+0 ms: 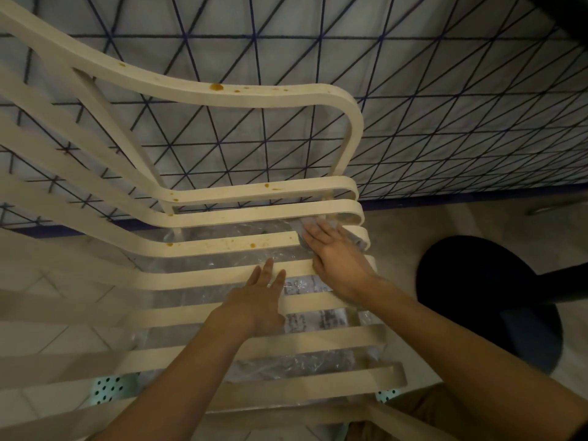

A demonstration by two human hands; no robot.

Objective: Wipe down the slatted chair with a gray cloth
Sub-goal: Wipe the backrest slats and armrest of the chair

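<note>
The cream slatted chair [222, 100] fills the view, its curved armrest at the top and its seat slats running across the middle. Brown stains dot the armrest and the upper slats. My right hand [334, 259] presses flat on the gray cloth [318, 226], which lies crumpled over the right end of an upper slat and is mostly hidden under the hand. My left hand [257, 300] rests flat on a slat just left of it, fingers spread, holding nothing.
A white panel with a dark blue triangle grid [445, 106] stands behind the chair. A round black base [490, 300] sits on the floor at the right. Crinkled clear plastic [286, 364] lies under the slats. Tiled floor shows at the left.
</note>
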